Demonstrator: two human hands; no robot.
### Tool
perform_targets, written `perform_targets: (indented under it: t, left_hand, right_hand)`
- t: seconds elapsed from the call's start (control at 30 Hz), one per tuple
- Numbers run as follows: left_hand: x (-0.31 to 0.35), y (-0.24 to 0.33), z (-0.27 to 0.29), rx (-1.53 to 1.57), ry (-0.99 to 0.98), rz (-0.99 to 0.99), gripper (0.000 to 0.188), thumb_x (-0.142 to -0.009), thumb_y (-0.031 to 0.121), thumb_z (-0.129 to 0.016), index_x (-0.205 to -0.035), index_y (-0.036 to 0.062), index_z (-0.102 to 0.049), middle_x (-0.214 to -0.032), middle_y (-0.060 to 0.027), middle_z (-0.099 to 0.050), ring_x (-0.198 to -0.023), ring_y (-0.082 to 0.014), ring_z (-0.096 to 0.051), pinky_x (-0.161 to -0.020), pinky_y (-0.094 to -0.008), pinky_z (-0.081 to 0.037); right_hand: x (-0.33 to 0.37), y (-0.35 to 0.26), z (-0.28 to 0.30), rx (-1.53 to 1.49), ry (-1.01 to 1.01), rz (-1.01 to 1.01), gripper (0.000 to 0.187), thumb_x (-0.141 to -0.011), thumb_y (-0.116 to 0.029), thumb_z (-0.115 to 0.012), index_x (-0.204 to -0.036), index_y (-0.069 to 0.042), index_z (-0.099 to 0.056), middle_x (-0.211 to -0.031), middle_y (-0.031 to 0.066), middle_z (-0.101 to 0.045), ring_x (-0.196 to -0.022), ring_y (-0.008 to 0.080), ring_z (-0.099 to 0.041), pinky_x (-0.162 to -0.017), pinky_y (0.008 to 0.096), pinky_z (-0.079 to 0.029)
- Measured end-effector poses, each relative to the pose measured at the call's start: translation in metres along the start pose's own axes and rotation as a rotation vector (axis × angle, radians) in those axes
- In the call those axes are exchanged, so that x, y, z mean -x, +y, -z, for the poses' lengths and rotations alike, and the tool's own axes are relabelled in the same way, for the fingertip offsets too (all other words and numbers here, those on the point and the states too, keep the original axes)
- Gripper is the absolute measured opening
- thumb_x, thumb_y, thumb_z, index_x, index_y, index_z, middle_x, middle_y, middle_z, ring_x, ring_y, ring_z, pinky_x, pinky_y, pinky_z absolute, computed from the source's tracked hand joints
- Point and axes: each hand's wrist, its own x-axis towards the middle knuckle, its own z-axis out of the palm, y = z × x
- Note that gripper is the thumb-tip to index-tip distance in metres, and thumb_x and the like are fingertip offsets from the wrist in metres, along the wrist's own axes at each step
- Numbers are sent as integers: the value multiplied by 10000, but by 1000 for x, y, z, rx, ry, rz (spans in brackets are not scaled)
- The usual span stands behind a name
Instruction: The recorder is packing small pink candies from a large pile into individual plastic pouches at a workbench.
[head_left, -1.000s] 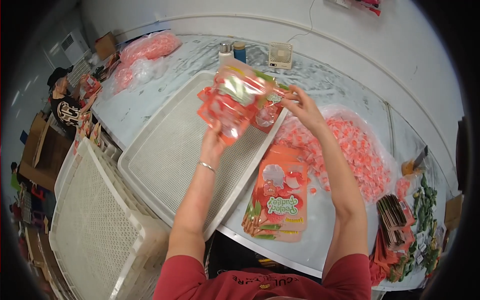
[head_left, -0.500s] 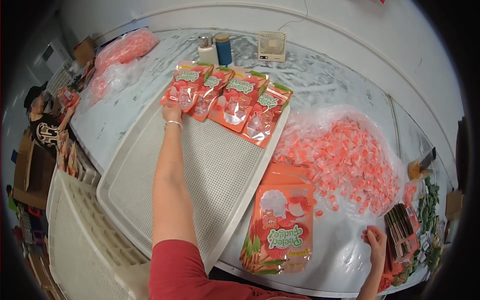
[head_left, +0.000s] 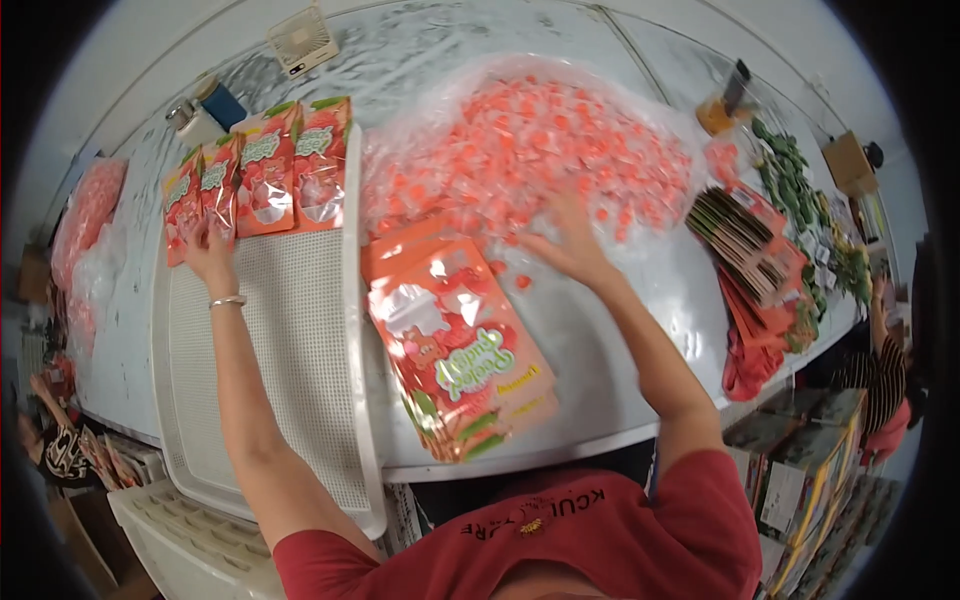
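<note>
My left hand (head_left: 208, 250) is at the lower edges of the two leftmost pouches (head_left: 216, 188), its fingers apart and touching the printed film. Several red-orange stand-up pouches lie in a row across the far end of a white perforated tray (head_left: 290, 340). My right hand (head_left: 575, 245) reaches to the near edge of a heap of small wrapped pink-red candies (head_left: 520, 135), thumb and fingers spread. Motion blurs its fingertips, and no candy shows in it. Between my arms a fanned stack of flat pouches (head_left: 465, 350) lies on the table beside the tray.
The candy heap rests on clear plastic sheeting. Folded pouches (head_left: 745, 250) and green leafy packaging (head_left: 815, 230) lie at the right. A small fan (head_left: 302, 42), a blue bottle (head_left: 220, 100) and a white bottle (head_left: 190, 125) stand beyond the tray. Other people are at both sides.
The view has swung right. My right hand has moved from the table's near right up to the candy heap. My left hand remains by the pouches at the tray's far left.
</note>
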Motion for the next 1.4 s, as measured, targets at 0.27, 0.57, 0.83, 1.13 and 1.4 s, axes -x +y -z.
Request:
perform_targets:
  t: [0.27,0.57,0.83,1.13,1.4]
  left_hand:
    - [167,199,17,101,-664,-74,109,-785,49,-565,-871,11,-619,-683,-86,-584,-587,-133,-522,-529,-278,-403]
    - [354,267,105,-190,-893,-527,351,-670,42,-646,-1013,57,-573,-923,-102,-543,-850,-307,-535,-767,-395,-440]
    - [323,266,75,-360,-920,-584,72,-703,84,-632,-725,16,-623,-722,-175,-602,-699,-299,-600,-641,-396,-473]
    - [295,267,40,229,-1111,232,249,-766,209,-711,-675,-10,-635,-616,37,-570,-571,-24,-459,-480,-225,-388]
    - [287,279,54,108,-1126,347,198,-786,187,-687,-753,6,-615,-684,16,-568,-637,-36,-487,-544,-209,-402]
  right_hand:
    - [29,-1,-50,435,-16,123,562,-766,-384,-610,-1262,-175,-448,-1353,167,-333,-1226,359,-336,-929,563,-286]
    - [124,3,37,480,20,118,542,-786,-392,-603,-1259,-167,-461,-1396,181,-280,-1302,335,-257,-979,615,-184]
    - [132,-15,60,234,233,53,495,-762,-317,-644,-1208,-150,-510,-1363,178,-346,-1241,369,-334,-983,535,-267]
    - [134,-117,28,121,218,585,287,-691,-131,-643,-974,-101,-603,-1168,106,-529,-1094,282,-483,-888,415,-367]
    - [134,-117,52,59,111,525,265,-686,-122,-661,-945,-94,-611,-1028,50,-552,-962,251,-513,-827,389,-387]
